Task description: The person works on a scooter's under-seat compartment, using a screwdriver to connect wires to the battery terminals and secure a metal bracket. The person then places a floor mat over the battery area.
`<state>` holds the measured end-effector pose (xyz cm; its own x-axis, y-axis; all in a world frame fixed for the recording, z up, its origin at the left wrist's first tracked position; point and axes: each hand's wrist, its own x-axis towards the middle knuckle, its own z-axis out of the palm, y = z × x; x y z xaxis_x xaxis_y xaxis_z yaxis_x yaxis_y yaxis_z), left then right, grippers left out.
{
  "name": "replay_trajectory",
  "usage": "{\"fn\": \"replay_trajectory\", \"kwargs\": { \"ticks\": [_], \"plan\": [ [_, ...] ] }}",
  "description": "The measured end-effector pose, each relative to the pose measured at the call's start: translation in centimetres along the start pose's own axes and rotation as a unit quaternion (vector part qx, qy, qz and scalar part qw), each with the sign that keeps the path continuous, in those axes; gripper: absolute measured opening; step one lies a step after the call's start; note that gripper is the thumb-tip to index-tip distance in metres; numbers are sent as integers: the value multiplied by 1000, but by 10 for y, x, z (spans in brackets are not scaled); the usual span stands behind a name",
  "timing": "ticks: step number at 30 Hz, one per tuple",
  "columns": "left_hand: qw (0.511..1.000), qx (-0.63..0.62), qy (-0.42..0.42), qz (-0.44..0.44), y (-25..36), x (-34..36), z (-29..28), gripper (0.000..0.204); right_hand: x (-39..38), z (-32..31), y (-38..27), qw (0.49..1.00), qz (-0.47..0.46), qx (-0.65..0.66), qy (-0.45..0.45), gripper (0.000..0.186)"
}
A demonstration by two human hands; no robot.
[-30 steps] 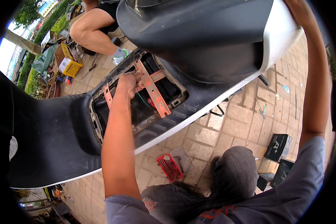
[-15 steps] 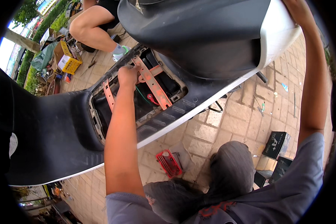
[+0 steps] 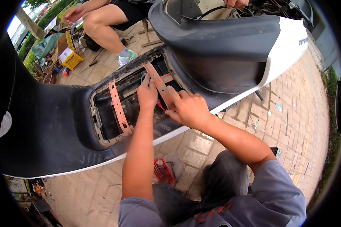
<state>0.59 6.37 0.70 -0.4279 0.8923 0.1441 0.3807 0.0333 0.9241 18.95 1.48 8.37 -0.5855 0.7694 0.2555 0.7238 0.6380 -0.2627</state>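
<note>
My right hand (image 3: 191, 109) rests on the orange bracket (image 3: 159, 83), fingers wide. Whether my left hand (image 3: 147, 95) grips, I can't tell.

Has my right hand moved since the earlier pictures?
Yes: measured against the white panel, your right hand has moved left and down, away from it to the orange bar.

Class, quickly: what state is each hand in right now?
Left hand: fingertips at the rightmost orange bar; grip cannot be told.
Right hand: fingers against that bar; grip cannot be told.
</note>
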Motion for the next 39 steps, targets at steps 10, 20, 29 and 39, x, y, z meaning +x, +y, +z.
{"fn": "replay_trajectory", "kwargs": {
  "ticks": [10,20,29,39],
  "plan": [
    [1000,8,-10,-20,12,-6,-1,45,16,44,-7,996,47,15,72,38],
    [977,208,-1,-46,23,-8,-5,41,16,51,-19,993,36,15,108,25],
    [979,206,-8,8,8,-11,-9,42,20,55,-16,993,44,22,107,27],
    [998,67,6,16,-31,30,-22,69,27,56,-26,980,130,109,99,33]
  ]
}}
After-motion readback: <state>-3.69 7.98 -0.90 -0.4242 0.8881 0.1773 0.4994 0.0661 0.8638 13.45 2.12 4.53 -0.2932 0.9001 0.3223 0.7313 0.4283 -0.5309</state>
